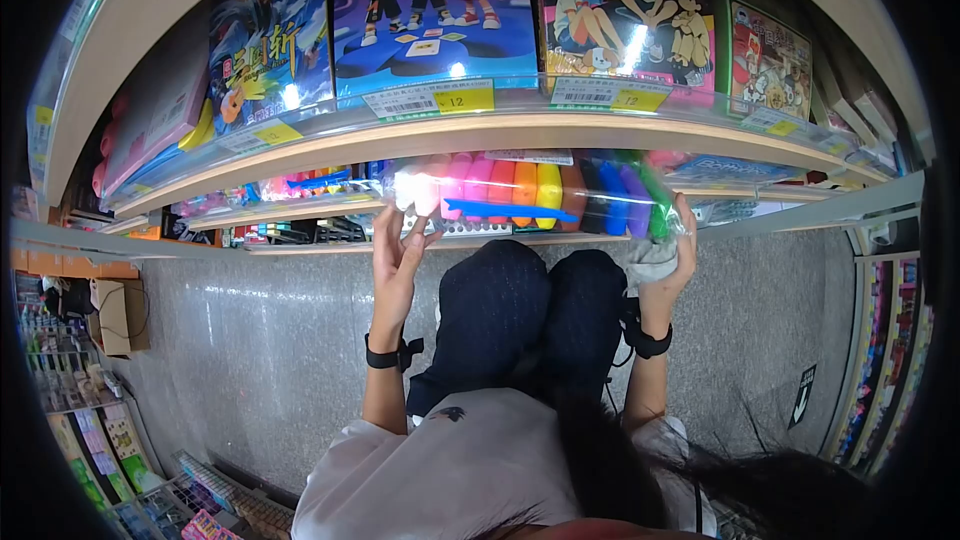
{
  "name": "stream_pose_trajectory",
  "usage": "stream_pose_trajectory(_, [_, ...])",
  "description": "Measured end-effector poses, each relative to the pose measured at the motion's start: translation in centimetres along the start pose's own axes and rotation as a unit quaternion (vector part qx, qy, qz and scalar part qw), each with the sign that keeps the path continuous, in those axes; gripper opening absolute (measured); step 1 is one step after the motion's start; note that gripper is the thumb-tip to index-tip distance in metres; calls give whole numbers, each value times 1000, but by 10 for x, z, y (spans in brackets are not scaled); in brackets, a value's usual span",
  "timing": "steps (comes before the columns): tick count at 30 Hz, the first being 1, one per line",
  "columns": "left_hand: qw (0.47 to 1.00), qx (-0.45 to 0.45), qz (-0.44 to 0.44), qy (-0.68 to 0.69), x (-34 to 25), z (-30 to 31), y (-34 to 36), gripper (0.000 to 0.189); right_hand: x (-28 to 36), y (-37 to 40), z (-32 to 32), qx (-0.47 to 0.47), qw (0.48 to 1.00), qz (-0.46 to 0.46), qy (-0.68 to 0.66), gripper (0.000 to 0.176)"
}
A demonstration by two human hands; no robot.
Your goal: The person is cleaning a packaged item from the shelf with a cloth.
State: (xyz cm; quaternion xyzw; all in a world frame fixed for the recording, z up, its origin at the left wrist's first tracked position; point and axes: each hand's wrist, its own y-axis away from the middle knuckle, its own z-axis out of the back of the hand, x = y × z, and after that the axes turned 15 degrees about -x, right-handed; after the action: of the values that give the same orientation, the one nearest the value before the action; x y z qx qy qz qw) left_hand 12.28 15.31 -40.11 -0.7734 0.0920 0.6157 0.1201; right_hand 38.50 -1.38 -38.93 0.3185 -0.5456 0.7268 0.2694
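Between my two hands is a long clear plastic pack of modelling clay (550,182), held level in front of the lower shelf. Its sticks run from white and pink through orange and yellow to black, blue, purple and green. A flat blue plastic tool (510,210) lies along the pack's near side. My left hand (396,258) grips the white end, thumb and fingers closed on the wrapping. At the green end, my right hand (682,258) holds the other side, next to crumpled greyish material (655,258). Each wrist wears a black band.
Above the pack runs a shelf edge (480,132) with price tags, bearing several illustrated boxes (430,15). More goods fill the lower shelf (310,182). My bent knees (495,300) are just below the pack, over the grey floor (260,340). Racks stand at both sides; a cardboard box (115,318) is at left.
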Motion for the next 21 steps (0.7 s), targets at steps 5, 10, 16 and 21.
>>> stream_pose_trajectory(5, [999, -10, 1, -48, -3, -2, 2, 59, 10, -2, -11, -12, 999, -3, -37, 53])
stream_pose_trajectory(10, [995, -10, -4, -98, -12, -6, -6, 57, 17, 4, -19, -58, 997, -53, 0, 67])
stream_pose_trajectory(16, [993, -6, -15, -120, -19, -15, -22, 55, 15, 3, -25, -11, 968, -180, -175, 70])
stream_pose_trajectory(21, [991, -40, -64, -115, -17, -25, -30, 51, 17, -1, -26, 42, 987, -96, -122, 68])
